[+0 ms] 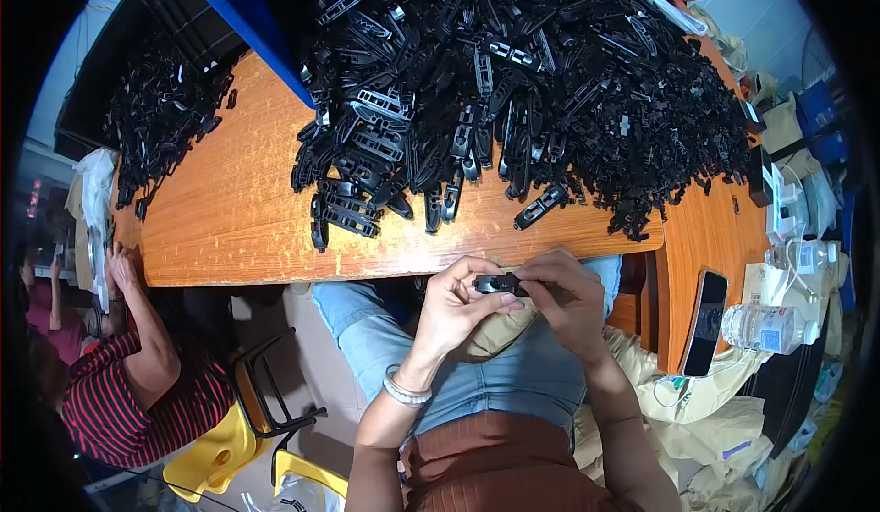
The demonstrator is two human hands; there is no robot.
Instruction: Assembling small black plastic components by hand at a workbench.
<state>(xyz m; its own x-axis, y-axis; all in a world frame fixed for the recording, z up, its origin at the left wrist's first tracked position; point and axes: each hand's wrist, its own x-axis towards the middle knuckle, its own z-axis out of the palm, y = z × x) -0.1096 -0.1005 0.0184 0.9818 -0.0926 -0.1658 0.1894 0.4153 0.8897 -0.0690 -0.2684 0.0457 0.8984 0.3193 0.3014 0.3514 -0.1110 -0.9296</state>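
A small black plastic part (495, 284) is held just off the table's front edge, above my lap. My left hand (456, 299) pinches its left end between thumb and fingers. At the other end my right hand (566, 294) has its fingertips closed on the same part; whether they hold a second, smaller piece cannot be made out. Beyond my hands, a large heap of long black plastic parts (385, 104) covers the table, with one loose black part (541, 207) lying near the front edge. Smaller black pieces (660, 118) form the heap's right side.
The wooden table (229, 228) has a blue bin (243, 31) tipped over it at the left, near another black pile (165, 113). At right lie a phone (705, 322) and a plastic bottle (765, 329). A person in a striped shirt (156, 402) sits left, by yellow chairs (215, 452).
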